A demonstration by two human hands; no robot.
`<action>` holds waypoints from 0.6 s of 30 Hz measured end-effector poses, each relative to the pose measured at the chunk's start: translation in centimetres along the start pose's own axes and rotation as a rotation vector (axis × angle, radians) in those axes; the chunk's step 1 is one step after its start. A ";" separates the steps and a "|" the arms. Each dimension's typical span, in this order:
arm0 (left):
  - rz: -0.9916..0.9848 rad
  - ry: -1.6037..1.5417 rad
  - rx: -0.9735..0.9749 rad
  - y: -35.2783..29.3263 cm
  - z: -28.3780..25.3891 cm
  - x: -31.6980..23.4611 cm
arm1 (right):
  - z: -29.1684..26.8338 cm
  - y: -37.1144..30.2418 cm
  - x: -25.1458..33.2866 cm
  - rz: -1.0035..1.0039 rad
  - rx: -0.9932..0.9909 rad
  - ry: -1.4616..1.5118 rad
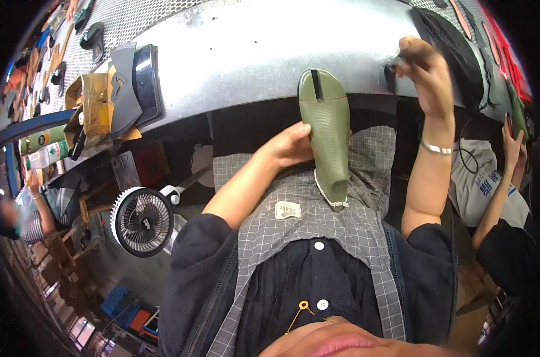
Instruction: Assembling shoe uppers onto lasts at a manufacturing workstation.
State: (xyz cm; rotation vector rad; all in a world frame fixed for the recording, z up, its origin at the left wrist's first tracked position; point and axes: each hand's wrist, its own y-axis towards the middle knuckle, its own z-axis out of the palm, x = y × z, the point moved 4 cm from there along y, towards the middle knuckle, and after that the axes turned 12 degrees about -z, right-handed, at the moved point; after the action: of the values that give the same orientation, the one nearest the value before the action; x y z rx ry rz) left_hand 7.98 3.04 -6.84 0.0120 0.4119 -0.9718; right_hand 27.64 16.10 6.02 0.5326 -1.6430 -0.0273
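A green shoe last [327,134] rests across my lap with its slotted end up against the metal bench's near edge and its narrow end toward me. A white cord or trim [331,200] runs round that narrow end. My left hand [292,144] grips the last from its left side, thumb showing on top and the other fingers hidden beneath. Over the right part of the bench, my right hand [425,70] is raised with its fingers curled in. Something small and dark seems to be between them, but it is blurred.
On the metal bench [222,65], dark shoe pieces [136,89] stand by a yellow-brown container [94,98]. A large black piece [451,53] lies at right. A round fan [144,221] stands at lower left. Co-workers sit on both sides; a neighbour's hand [511,146] is at far right.
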 end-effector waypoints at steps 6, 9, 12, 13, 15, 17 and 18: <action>-0.023 0.209 0.114 -5.3 0.3 -4.9 | 7.0 -3.9 7.5 -0.168 0.537 0.677; -0.015 0.596 -0.369 -9.8 3.7 -4.6 | 13.8 -5.8 4.3 0.020 0.612 0.682; 0.045 0.545 -0.530 -8.2 5.5 -5.5 | 10.7 -5.9 5.4 0.323 0.119 0.447; 0.120 0.598 -0.541 -7.5 5.3 -5.7 | 9.0 -6.2 5.5 0.515 -0.068 0.383; 0.186 0.656 -0.602 -7.9 4.7 -6.3 | 5.6 -6.4 2.4 0.606 0.010 0.432; 0.347 0.678 -0.717 -7.5 3.7 -6.5 | 5.7 -6.7 0.5 0.548 0.188 0.272; 0.428 0.688 -0.771 -7.3 3.6 -6.4 | 5.6 -7.2 0.1 0.593 0.207 0.174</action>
State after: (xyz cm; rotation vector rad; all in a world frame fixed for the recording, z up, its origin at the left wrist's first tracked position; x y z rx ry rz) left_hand 0.17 3.36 -0.08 -0.2609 1.3412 -0.3125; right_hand 24.70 8.12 2.90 0.1783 -1.5833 0.6150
